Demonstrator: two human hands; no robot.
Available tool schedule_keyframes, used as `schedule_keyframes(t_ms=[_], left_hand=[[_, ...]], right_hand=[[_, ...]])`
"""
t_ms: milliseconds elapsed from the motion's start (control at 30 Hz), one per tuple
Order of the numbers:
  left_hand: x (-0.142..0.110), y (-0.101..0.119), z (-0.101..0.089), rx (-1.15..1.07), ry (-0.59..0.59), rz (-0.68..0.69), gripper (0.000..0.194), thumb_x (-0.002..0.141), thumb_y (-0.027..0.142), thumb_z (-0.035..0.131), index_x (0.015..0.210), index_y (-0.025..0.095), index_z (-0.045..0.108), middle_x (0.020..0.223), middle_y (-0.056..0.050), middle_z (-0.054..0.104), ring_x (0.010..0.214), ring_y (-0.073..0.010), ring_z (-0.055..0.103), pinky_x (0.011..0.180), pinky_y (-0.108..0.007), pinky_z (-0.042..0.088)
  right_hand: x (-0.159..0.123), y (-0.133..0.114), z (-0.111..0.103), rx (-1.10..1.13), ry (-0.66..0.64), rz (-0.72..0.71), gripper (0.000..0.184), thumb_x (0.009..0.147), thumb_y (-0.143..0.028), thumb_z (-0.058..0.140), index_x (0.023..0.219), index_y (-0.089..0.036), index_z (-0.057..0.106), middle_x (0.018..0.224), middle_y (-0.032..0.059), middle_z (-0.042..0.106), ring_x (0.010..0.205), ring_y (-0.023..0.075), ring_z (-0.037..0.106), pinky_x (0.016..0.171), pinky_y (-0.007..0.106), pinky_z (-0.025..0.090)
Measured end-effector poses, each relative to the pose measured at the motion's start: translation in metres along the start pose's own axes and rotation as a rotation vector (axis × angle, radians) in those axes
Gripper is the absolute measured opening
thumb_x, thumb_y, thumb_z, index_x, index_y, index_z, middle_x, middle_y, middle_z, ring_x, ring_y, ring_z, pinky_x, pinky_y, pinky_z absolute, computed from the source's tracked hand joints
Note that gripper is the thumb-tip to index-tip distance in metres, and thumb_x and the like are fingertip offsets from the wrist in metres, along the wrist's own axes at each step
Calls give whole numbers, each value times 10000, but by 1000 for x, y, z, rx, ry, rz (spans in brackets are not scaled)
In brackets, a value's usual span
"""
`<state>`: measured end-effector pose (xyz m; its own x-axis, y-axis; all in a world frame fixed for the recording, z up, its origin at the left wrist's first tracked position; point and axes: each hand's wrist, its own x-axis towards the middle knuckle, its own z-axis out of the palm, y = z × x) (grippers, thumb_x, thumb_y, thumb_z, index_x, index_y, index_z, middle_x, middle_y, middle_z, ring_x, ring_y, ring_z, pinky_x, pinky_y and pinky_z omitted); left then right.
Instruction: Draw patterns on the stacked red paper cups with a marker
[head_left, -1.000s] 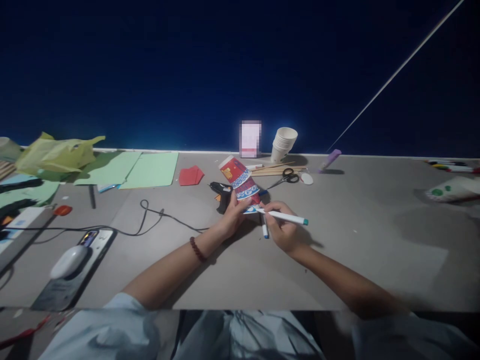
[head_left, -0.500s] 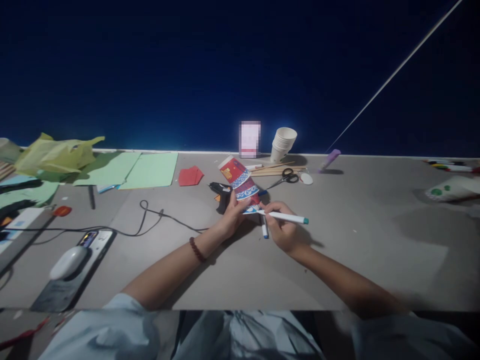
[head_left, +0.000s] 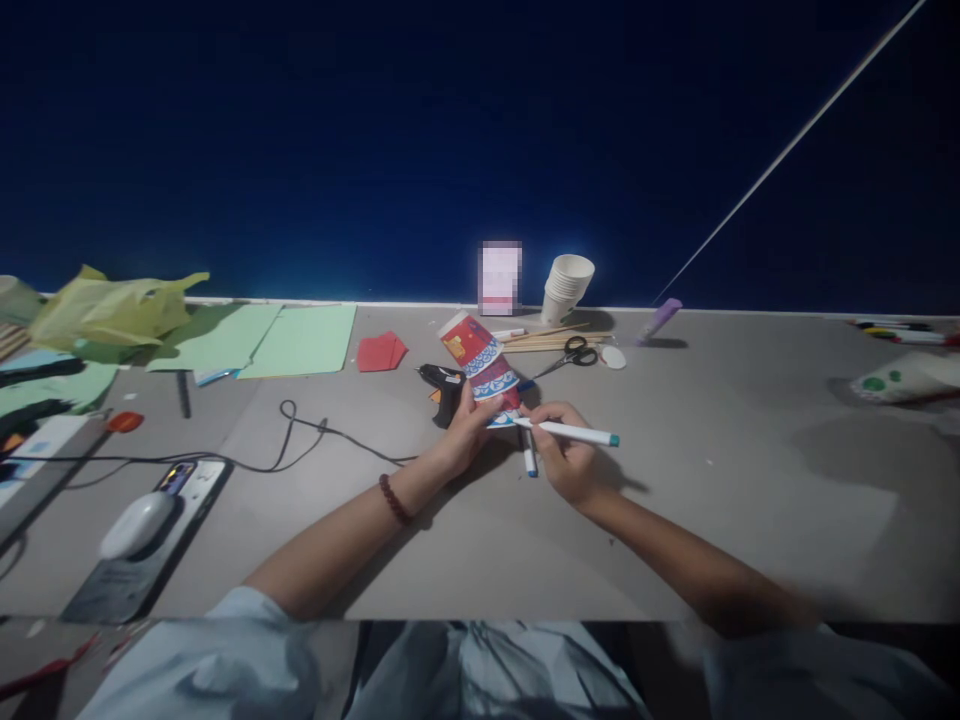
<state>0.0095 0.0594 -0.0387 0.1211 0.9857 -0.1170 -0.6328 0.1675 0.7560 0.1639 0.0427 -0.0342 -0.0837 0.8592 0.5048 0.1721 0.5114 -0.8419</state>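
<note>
My left hand is closed round the lower part of a tilted stack of decorated paper cups, coloured red, blue and white with wave patterns. In my right hand is a white marker with a teal end, and its tip touches or nearly touches the lowest cup's rim. Under my hands lies another marker, white with a blue end, partly hidden. A black glue gun rests just left of the cups, partly behind my left hand.
Behind the cups are wooden sticks, scissors and a stack of white paper cups. Red paper and green sheets lie left. A black cable crosses the table towards a phone. A cup lies far right.
Almost nothing differs. The marker in my right hand has shifted very slightly at the cup's rim, while my left hand keeps the cups in the same place.
</note>
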Motion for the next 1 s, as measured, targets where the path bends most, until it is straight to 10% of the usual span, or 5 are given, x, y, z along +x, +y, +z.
schedule_keyframes(t_ms=[1000], left_hand=[[1,0,0,-7,-5,-1,548,720,318,844,1165,236,535,971,-6,706,849,-170,681,860,-339,510]], right_hand=[[-1,5,0,21,-6,-25,69,903,-207,554,891,-246,610,838,26,700,939,243,749,811,350,579]])
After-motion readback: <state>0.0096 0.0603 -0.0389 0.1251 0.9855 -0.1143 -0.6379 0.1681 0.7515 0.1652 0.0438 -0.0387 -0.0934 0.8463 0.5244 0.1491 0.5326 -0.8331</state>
